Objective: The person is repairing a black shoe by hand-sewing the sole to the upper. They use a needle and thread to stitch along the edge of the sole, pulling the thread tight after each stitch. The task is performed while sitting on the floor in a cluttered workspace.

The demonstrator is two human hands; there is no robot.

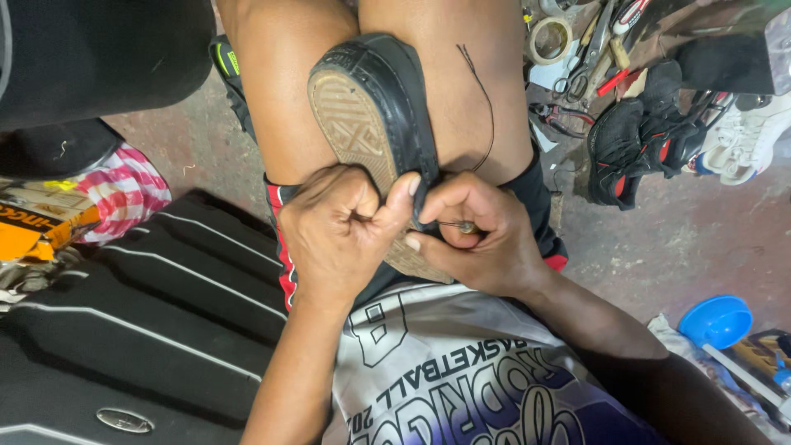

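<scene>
Shoe (375, 107): black rubber sidewall, slightly glossy; tan rubber sole, matt, ridged tread. Thread (486, 107): thin, black, matt. Needle tool (461, 225), at 3 o'clock from the left hand (338, 235), in the right hand (478, 235): shiny metal. Bowl (715, 321), 4 o'clock: smooth blue plastic. Tape roll (550, 39), 1 o'clock: glossy. Floor (692, 239): rough, matt concrete. Mat (140, 330), 8 o'clock: black ribbed rubber.

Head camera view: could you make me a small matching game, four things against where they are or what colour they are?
Things:
1. shoe
2. bowl
3. tape roll
4. thread

Descriptions:
A. blue, on the floor at lower right
B. black strand lying over the knee
C. sole up, clamped between the knees, gripped by the left hand with the right hand against it
D. pale ring among the tools at the top

Pairs: 1-C, 2-A, 3-D, 4-B
</scene>
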